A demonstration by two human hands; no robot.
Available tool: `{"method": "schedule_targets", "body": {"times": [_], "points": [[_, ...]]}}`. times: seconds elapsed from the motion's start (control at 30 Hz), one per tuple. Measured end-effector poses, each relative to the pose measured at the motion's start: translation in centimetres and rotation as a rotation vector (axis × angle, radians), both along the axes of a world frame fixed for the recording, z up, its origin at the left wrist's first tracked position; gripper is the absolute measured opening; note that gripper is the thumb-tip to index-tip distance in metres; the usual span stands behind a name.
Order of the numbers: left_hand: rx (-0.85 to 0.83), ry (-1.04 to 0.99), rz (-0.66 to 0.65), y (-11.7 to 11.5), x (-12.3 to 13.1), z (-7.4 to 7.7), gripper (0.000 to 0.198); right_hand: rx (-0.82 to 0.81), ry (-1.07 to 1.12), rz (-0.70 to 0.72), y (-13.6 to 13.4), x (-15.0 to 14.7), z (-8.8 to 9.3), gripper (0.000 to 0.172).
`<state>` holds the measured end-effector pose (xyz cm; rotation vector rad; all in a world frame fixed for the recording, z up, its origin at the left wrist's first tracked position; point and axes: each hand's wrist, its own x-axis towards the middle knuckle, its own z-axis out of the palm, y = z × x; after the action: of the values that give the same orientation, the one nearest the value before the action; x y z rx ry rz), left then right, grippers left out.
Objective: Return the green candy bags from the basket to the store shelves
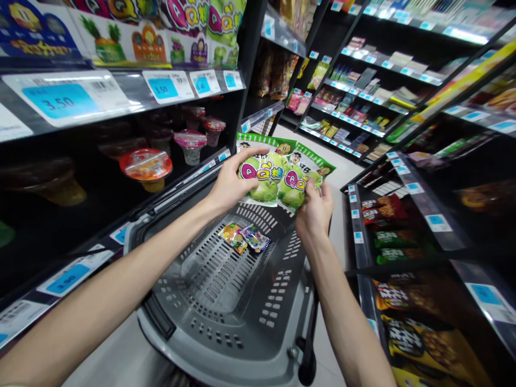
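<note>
Above the far end of a grey shopping basket [177,328], two green gummy candy bags [264,172] with apple pictures are held side by side, overlapping in the middle. My left hand [234,180] is closed on the left bag, thumb in front and fingers along its upper side. My right hand [315,207] pinches the lower right of the other candy bag [296,185], thumb on its front. Below them, on the slatted basket floor, lie an orange-yellow candy bag [233,236] and a dark blue candy bag [256,238], touching each other.
At left, a shelf with price tags [64,99] carries more candy bags [181,27]; jelly cups [145,164] stand below it. Snack bags [419,338] fill low shelves at right. Stocked shelves [363,91] stand at the back, beyond a pale floor [342,161].
</note>
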<state>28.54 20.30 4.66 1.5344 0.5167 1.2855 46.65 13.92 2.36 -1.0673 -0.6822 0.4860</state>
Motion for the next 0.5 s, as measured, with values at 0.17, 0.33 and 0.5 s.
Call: {"method": "schedule_targets", "body": {"times": [0.17,0.33,0.5], "points": [[-0.034,0.007,-0.071,0.1,0.2,-0.4,0.063,-0.113,-0.023,0.044,-0.1,-0.7,0.4,0.043],[0.036,0.035,-0.053,-0.1,0.6,-0.9,0.062,-0.184,-0.008,0.116,-0.4,-1.5,0.9,0.044],[0.098,0.163,0.014,-0.6,0.6,-1.6,0.059,-0.185,0.040,0.226,-0.6,-2.0,1.0,0.046]]}}
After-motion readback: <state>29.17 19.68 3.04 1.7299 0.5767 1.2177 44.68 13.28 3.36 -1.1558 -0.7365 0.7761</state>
